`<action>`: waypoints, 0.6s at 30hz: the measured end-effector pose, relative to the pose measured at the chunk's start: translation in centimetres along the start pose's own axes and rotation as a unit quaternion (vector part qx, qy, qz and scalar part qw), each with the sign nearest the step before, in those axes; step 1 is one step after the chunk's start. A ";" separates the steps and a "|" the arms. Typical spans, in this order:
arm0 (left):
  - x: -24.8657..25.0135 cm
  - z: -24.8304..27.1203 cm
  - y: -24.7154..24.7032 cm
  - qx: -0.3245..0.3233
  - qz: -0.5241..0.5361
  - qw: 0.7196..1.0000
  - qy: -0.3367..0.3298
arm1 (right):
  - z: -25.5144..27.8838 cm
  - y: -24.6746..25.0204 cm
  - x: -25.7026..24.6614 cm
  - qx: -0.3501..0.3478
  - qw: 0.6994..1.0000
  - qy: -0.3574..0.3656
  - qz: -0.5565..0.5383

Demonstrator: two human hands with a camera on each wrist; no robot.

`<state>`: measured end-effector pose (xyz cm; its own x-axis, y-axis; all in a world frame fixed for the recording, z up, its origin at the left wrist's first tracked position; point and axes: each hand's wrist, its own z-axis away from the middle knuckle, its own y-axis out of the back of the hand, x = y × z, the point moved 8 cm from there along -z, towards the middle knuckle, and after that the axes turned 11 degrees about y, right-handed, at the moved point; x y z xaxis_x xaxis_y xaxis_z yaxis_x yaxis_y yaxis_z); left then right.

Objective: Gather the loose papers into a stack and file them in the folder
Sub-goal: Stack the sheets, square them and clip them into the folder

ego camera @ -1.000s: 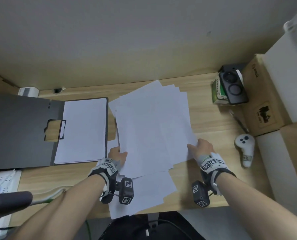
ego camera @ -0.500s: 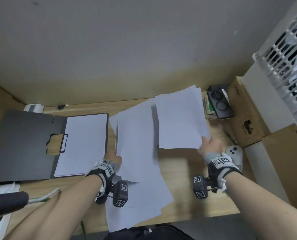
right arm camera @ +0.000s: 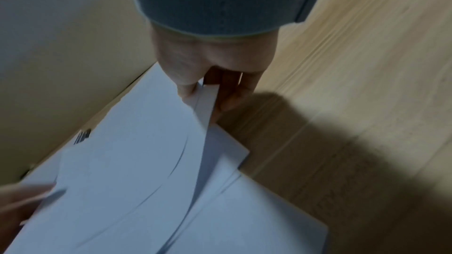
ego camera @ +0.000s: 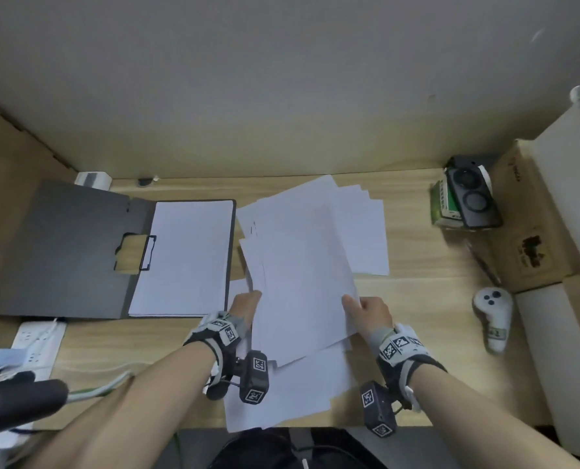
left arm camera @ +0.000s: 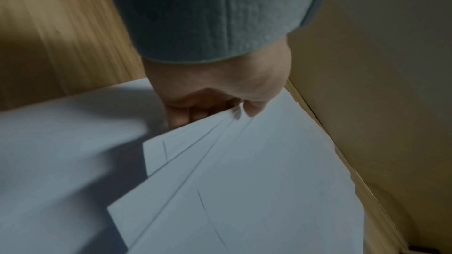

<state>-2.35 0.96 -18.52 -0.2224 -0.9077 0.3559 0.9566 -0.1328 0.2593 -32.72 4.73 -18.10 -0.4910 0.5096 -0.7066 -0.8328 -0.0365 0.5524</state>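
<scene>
A loose bundle of white papers [ego camera: 302, 275] is held over the desk centre. My left hand [ego camera: 246, 304] pinches its left edge, thumb on top, shown close in the left wrist view [left arm camera: 220, 109]. At the bundle's right lower corner my right hand [ego camera: 366, 311] pinches several sheets [right arm camera: 195, 103]. More loose sheets [ego camera: 363, 231] lie fanned behind, and others [ego camera: 292, 397] hang over the desk's front edge. The grey folder [ego camera: 69, 245] lies open at the left with a white stack [ego camera: 187, 258] on its right half and a clip [ego camera: 146, 253] at the stack's left edge.
On the right of the desk stand a black device on a green box [ego camera: 464, 201], a white controller [ego camera: 493, 316] and cardboard boxes [ego camera: 532, 231]. A power strip [ego camera: 35, 343] with cables lies at the front left. A wall runs along the back.
My right hand has brought its sheets back from the far right onto the bundle in my left hand. Both hands now hold one overlapping pile.
</scene>
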 end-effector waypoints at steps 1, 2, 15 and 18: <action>-0.6 -0.4 -0.2 -0.012 0.013 1.000 0.010 | 0.2 -0.9 0.3 -0.027 1.000 -0.003 0.003; -1.0 -0.6 -0.4 -0.022 0.008 1.000 0.017 | 0.4 -1.7 0.5 -0.055 0.998 -0.007 0.006; 2.8 2.5 1.7 0.004 -0.035 0.998 -0.059 | -1.6 1.3 -3.9 -0.006 0.992 0.026 -0.123; 3.6 -2.5 3.4 -0.005 0.002 0.996 -0.085 | -2.4 1.3 -7.2 -0.056 0.981 0.049 -0.180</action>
<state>0.62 -3.72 -18.58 -0.2459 -0.8280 0.5040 0.9593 -0.1332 0.2492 -30.85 -1.01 -13.36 -0.1772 0.4226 -0.8888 -0.9769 0.0341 0.2110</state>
